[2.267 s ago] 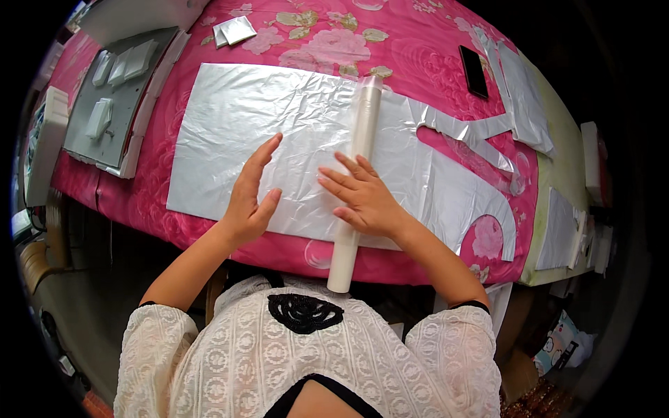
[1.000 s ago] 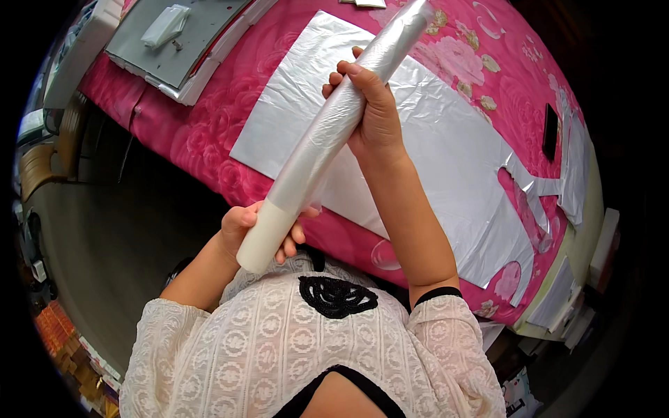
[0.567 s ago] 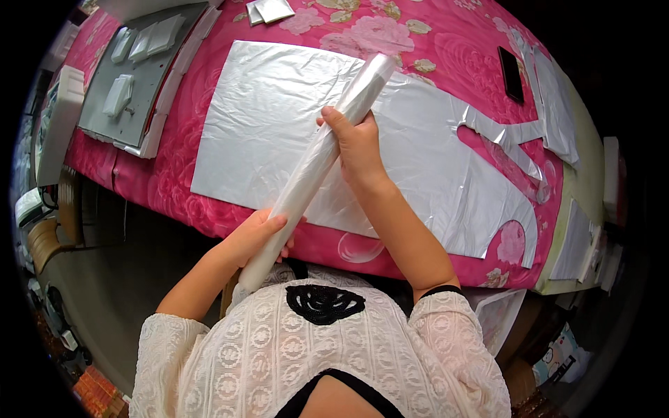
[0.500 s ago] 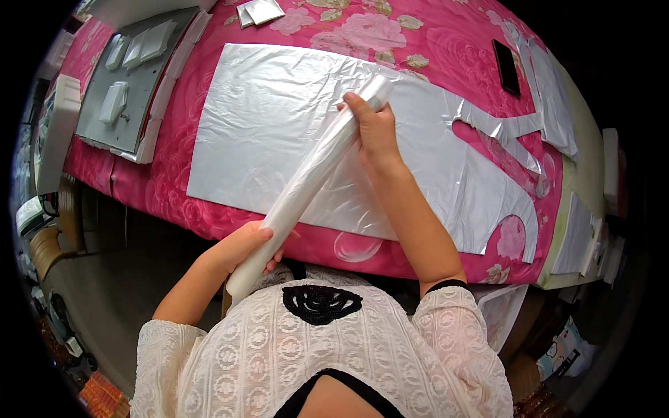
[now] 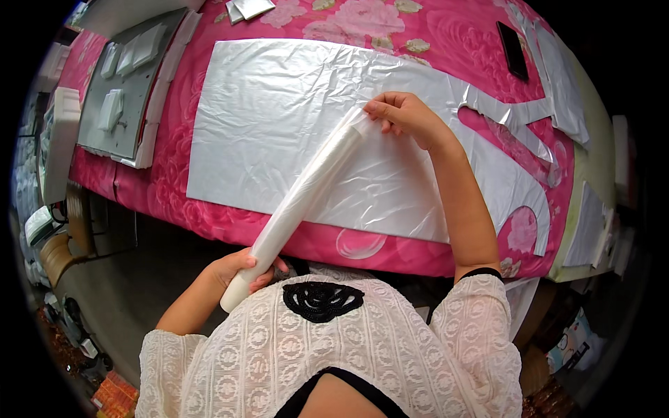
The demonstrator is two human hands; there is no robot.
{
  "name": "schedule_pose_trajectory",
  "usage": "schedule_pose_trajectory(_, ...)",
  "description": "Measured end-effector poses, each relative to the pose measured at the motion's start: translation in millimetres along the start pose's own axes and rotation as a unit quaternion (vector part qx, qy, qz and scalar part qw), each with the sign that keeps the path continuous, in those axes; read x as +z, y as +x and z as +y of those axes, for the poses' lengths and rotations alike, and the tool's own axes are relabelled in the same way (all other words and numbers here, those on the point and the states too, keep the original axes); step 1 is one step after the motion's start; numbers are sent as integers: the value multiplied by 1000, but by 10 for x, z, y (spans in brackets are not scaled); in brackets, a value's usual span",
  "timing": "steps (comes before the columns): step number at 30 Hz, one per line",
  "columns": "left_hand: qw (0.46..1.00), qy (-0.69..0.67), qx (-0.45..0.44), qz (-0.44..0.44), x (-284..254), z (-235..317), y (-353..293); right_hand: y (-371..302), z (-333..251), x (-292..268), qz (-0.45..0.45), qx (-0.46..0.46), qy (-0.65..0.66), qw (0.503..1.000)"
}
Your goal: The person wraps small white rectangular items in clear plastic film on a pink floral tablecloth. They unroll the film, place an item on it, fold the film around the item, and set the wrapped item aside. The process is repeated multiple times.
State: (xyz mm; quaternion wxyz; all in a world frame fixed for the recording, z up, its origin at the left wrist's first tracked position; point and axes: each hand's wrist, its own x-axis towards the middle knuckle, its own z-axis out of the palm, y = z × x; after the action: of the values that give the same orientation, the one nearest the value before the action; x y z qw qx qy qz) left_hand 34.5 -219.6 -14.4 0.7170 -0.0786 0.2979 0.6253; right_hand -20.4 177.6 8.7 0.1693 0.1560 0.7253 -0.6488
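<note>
A long roll of thin white plastic slants over the table edge, its lower end close to my shirt. My left hand is wrapped round that lower end. At the upper end my right hand pinches a loose edge of the film between thumb and forefinger, its other fingers loosely curled. Beneath the roll, a large whitish plastic carrier bag lies flat on the pink tablecloth, its cut-out handles pointing right. Shadow from my right arm falls on the bag.
A grey board with small white packets lies at the left. Folded silvery packets rest at the far edge. A black phone lies far right, near more folded white plastic. A wooden chair stands lower left.
My right hand has moved right and slightly down, from gripping round the roll's upper end to pinching its film edge. My left hand and the roll have shifted slightly down and left.
</note>
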Motion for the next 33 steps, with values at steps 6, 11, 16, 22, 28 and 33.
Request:
schedule_pose_trajectory(6, 1000, 3, -3, -9, -53, -17, 26, -16, -53, 94, -86, 44, 12, 995)
schedule_pose_trajectory(11, 999, 37, -3, -4, -104, -20, 71, 19, 61, 72, -113, 18, 35, 993)
schedule_pose_trajectory(16, 998, 57, -10, 7, -113, -43, 22, 21, 61, -3, -11, -16, 8, 1000)
schedule_pose_trajectory(22, 986, 99, -77, 106, -321, -264, -540, 88, 210, -1115, 207, -51, -55, 975)
schedule_pose_trajectory(28, 955, 208, -211, -2, -442, 187, -859, 97, 280, -1453, 184, -63, 13, 981)
schedule_pose_trajectory(33, 725, 679, -43, 108, 434, 1125, -143, 187, 132, -942, 165, -113, -60, 978)
